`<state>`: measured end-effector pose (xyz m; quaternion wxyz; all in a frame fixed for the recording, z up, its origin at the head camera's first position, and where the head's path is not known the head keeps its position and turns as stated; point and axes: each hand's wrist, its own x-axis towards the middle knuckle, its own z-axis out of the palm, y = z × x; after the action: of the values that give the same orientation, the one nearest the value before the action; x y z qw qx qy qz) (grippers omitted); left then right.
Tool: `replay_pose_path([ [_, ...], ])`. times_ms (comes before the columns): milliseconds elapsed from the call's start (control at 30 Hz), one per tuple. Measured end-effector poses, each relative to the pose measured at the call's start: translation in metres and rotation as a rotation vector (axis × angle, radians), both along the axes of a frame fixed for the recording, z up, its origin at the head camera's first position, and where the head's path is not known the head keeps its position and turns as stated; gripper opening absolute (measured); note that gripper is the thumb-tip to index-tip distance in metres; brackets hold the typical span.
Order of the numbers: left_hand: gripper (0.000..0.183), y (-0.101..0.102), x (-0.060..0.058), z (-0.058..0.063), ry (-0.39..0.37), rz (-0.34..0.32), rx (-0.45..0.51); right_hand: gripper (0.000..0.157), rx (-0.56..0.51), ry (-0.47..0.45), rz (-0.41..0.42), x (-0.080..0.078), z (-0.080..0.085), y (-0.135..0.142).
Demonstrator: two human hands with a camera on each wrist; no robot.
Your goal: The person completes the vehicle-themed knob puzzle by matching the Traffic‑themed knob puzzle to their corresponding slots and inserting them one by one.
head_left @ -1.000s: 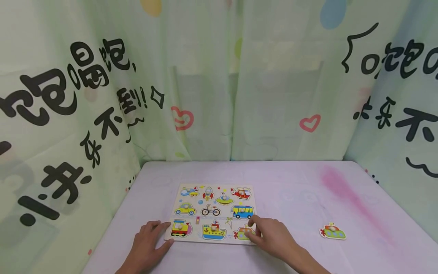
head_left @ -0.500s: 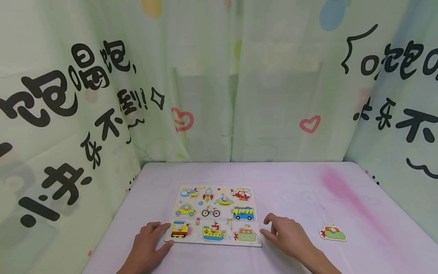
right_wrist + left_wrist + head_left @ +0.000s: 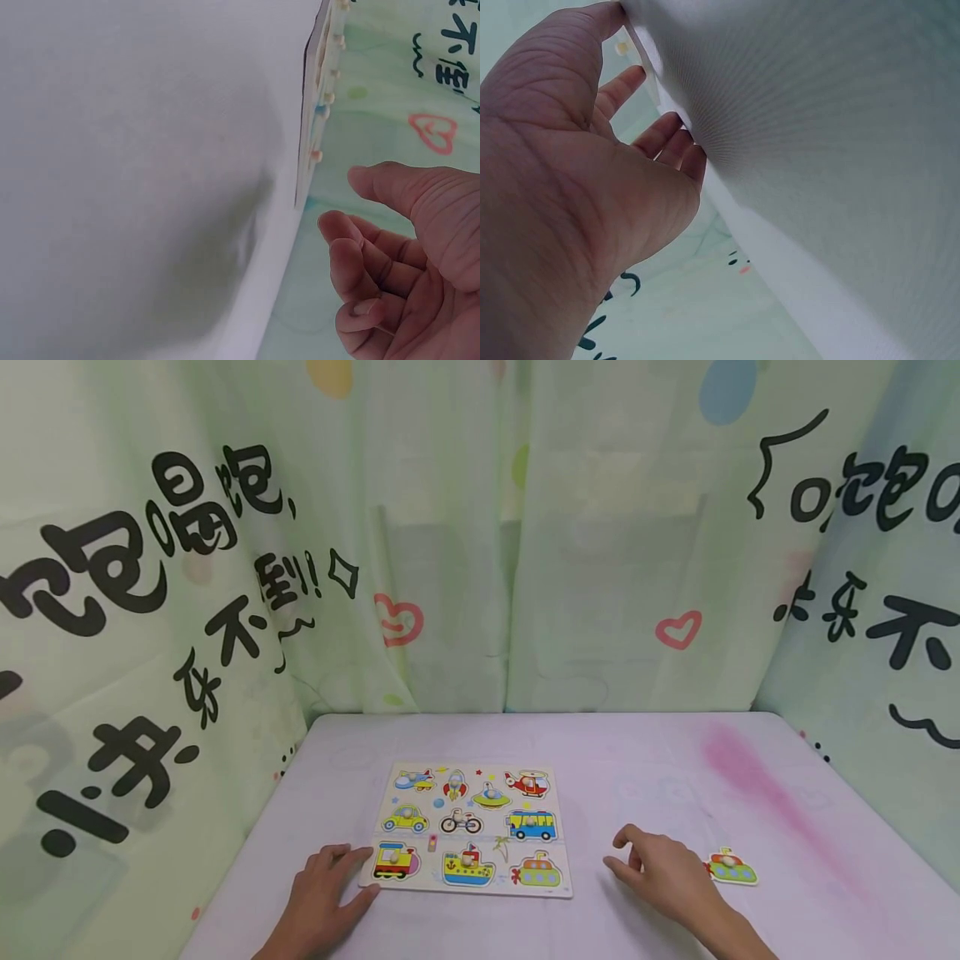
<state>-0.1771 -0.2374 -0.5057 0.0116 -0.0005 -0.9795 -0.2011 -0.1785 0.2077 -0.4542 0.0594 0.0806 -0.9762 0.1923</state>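
Note:
A flat puzzle board (image 3: pixel 431 887) with several colourful vehicle pictures lies on the table. My left hand (image 3: pixel 318 893) rests at its near left corner, fingers and thumb touching the edge; the left wrist view shows the hand (image 3: pixel 585 150) from low down. In the board's near right corner is a submarine picture (image 3: pixel 538 870). My right hand (image 3: pixel 667 872) hovers right of the board, holding nothing, its fingers loosely bent, as the right wrist view of the hand (image 3: pixel 405 255) confirms. Behind it lies a loose green submarine puzzle piece (image 3: pixel 733 867), its left end partly hidden.
The white-covered table (image 3: pixel 637 752) carries a pink smear (image 3: pixel 772 793) on its right side. Pale green curtains (image 3: pixel 600 568) with black lettering stand around the back and sides. Knobs (image 3: pixel 322 111) stick up from the board in the right wrist view.
My right hand has moved right, from over the board's submarine picture to beside the loose submarine piece, uncovering the board's near right corner. My left hand and the board have stayed put.

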Motion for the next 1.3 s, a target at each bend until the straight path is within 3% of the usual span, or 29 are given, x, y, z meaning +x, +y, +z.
replay_pose_path([
  [500,0.058,0.0,0.002,-0.002,0.004,0.006,0.0,0.025,-0.031,0.01,-0.028,0.001,-0.001,0.037],
  [700,0.058,0.001,0.002,-0.001,-0.001,0.007,-0.004,0.028,-0.061,-0.041,-0.06,0.0,0.0,0.05],
  [967,0.058,0.002,0.002,-0.002,-0.009,0.015,0.005,0.034,-0.196,-0.099,-0.093,-0.004,-0.002,0.067],
  [1300,0.059,0.0,0.001,-0.001,0.011,-0.005,-0.005,0.043,-0.217,-0.116,-0.15,-0.001,-0.005,0.092],
])
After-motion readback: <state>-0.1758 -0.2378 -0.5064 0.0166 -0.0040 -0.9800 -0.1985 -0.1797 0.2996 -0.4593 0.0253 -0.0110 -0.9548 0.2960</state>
